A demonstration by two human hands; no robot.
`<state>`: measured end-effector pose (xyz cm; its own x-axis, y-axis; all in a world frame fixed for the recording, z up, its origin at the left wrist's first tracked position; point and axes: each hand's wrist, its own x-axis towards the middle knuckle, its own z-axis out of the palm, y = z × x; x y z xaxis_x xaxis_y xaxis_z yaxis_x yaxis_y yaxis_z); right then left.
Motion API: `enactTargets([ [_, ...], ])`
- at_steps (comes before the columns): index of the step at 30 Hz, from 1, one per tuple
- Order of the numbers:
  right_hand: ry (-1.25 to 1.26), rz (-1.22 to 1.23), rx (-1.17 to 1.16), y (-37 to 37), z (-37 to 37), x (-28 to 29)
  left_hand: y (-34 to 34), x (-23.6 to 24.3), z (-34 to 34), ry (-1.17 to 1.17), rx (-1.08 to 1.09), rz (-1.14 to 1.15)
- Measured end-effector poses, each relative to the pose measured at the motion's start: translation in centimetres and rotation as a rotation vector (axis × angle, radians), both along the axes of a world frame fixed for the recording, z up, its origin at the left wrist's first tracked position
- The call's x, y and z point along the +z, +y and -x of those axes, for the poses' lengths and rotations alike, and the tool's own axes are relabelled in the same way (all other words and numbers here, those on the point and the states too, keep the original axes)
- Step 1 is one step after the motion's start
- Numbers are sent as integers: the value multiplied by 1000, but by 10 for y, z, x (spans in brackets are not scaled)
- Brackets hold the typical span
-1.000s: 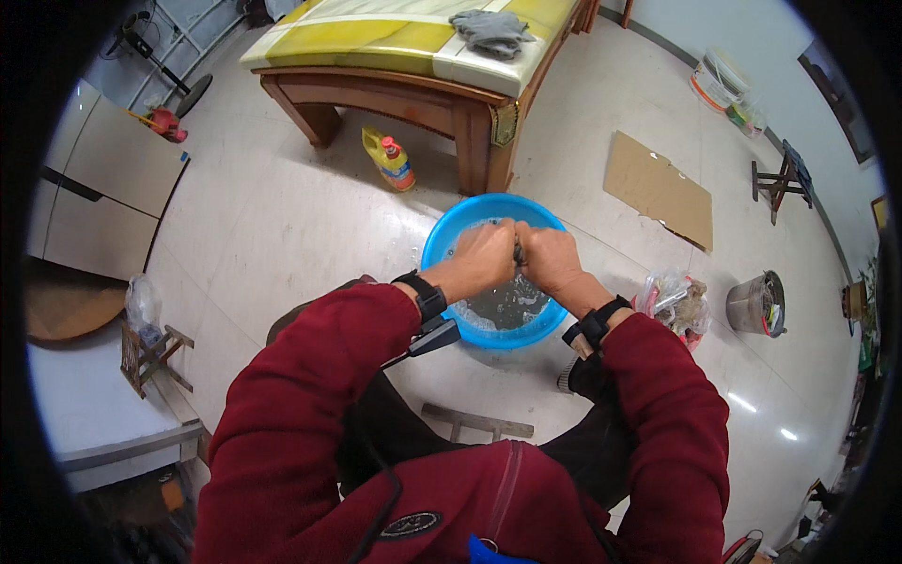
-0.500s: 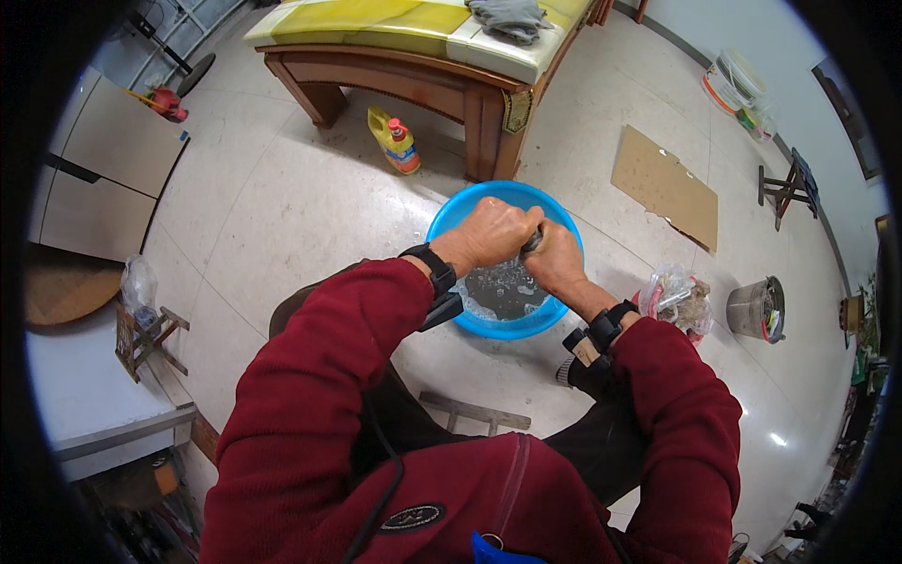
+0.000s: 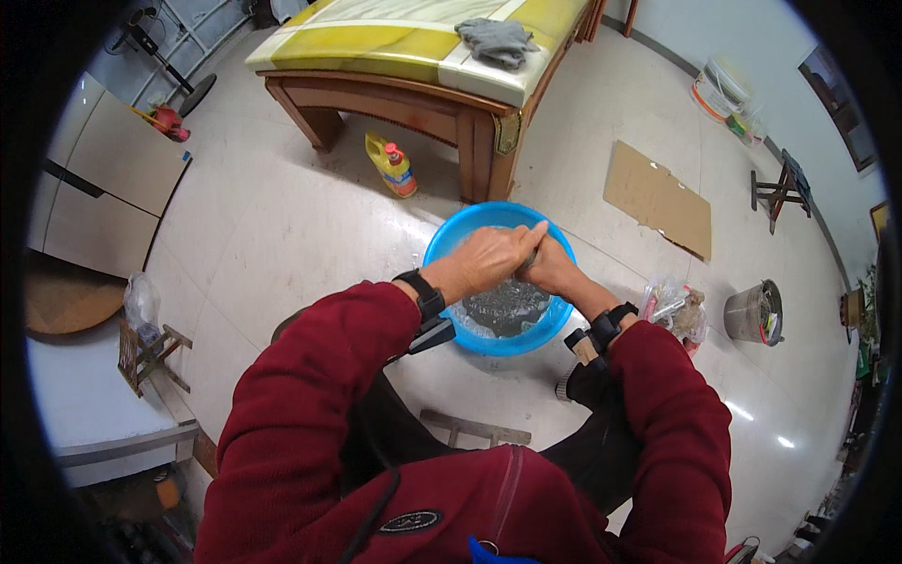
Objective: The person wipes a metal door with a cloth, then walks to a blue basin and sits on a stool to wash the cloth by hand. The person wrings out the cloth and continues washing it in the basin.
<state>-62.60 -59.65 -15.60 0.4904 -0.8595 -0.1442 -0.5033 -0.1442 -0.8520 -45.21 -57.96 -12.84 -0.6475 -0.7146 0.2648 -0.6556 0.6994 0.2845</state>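
Over a round blue basin on the floor, my left hand and my right hand are pressed together, both closed. Between them shows a small part of a bunched dark grey cloth, mostly hidden by the fingers. My left fingers reach across toward the right hand. Grey, soapy water with foam at its edge stands in the basin below.
A yellow bottle with a red cap stands by the wooden table. Another grey cloth lies on top. To the right are cardboard, a plastic bag and a metal bucket.
My left hand has turned over the cloth, its fingers now stretched toward the right hand. Less of the cloth shows. The whole view has shifted slightly, with the basin lower in it.
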Motion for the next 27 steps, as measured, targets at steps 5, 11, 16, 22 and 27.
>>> enactTargets([
  [5, -163, -471, -93, -12, 15, 12, 1, 8, -4, 186, -1, -204],
  [11, 149, 436, 28, -3, 22, 62, -10, 15, -22, 1159, 595, -1380],
  [16, 227, 929, 184, 8, 4, 62, -1, 22, -11, 1194, 236, -1790],
  [22, 406, 869, 134, 6, 4, 39, -3, 30, -4, 824, 240, -1614],
  [27, 528, 889, 96, 0, 4, 32, -3, 27, 15, 299, 400, -827],
])
